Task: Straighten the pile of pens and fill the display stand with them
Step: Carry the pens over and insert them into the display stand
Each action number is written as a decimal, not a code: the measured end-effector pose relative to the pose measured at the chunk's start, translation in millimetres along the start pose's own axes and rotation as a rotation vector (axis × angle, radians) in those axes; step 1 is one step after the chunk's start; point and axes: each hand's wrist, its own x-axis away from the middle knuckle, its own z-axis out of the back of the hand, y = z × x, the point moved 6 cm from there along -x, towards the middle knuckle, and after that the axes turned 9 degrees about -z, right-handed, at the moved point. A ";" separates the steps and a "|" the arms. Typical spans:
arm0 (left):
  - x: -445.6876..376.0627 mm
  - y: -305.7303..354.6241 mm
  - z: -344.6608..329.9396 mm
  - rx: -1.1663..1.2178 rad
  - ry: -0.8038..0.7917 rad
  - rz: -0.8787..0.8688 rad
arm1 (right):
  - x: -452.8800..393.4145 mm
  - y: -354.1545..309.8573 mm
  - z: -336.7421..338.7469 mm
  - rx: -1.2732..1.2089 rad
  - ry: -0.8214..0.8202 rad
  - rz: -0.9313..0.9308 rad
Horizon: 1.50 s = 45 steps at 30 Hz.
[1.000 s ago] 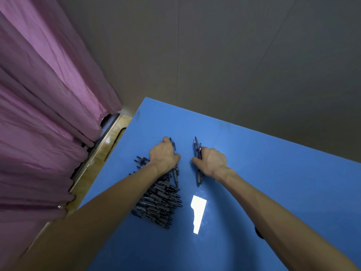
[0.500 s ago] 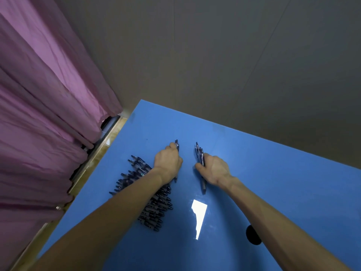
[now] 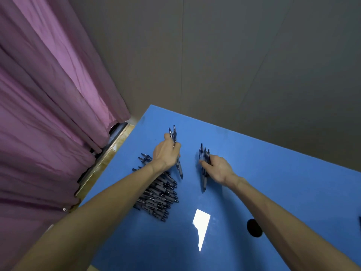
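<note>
A pile of dark pens (image 3: 159,194) lies on the blue table (image 3: 283,182), partly under my left forearm. My left hand (image 3: 166,153) grips a few pens (image 3: 178,167) whose ends stick out above and below the fist. To its right, my right hand (image 3: 217,169) holds a small bundle of pens (image 3: 204,155) pointing away from me, their lower ends reaching toward me. No display stand is identifiable in this view.
A purple curtain (image 3: 48,114) hangs at the left, close to the table's left edge. A grey wall (image 3: 234,55) stands behind the table. A black round spot (image 3: 254,227) shows on the table by my right forearm, and a dark object (image 3: 359,223) peeks in at the right border.
Both hands have lifted and drawn apart, each keeping its pens. The left hand's pens now stick out farther above the fist. The view has tilted, showing more of the table.
</note>
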 end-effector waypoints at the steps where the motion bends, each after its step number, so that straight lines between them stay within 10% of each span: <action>1: 3.9 3.7 5.7 0.003 0.004 -0.013 | 4.7 -0.4 2.4 -0.024 0.017 -0.003; 24: 219.1 180.4 -30.0 0.600 -0.209 -0.318 | 309.9 104.0 69.0 -0.811 0.417 -0.064; 45: 350.3 444.3 -231.2 0.559 -0.171 -0.407 | 460.1 424.5 178.7 -0.801 0.602 -0.122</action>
